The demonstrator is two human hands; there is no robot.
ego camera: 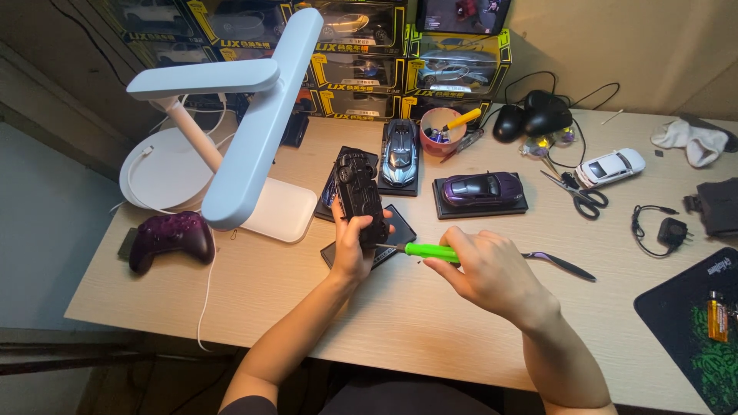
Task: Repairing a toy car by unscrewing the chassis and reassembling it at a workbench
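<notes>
A person seated at a pale wood-grain counter (430, 323) works on a black die-cast model car (360, 196), held upside down and tilted above the surface near the counter's middle. The left hand (352, 247) wraps the car's near end, its grip closed around the body with the thumb across the underside. The right hand (486, 270) has its grip closed around a screwdriver with a bright green plastic handle (430, 251), fingers curled over the shaft; the metal tip points left and reaches the car's chassis just beside the left thumb. Both forearms rise from the lower edge of the frame, converging at the car.

Three more model cars stand on the counter: a silver-blue one (400, 150) and a purple one (481, 187), each on a black plinth, and a white one (611, 167) lying loose at right. An empty black plinth (396, 238) lies under the left hand.

Also on the counter: one white desk lamp with a long flat head (257, 131), one dark purple game controller (169, 237), one pink cup holding tools (442, 131), two black computer mice (530, 117), one pair of black-handled scissors (578, 194), one black mouse mat with green pattern (696, 330) and one orange lighter (716, 315) on it. Boxed model cars in yellow-and-black cartons (453, 73) are stacked along the wall.
</notes>
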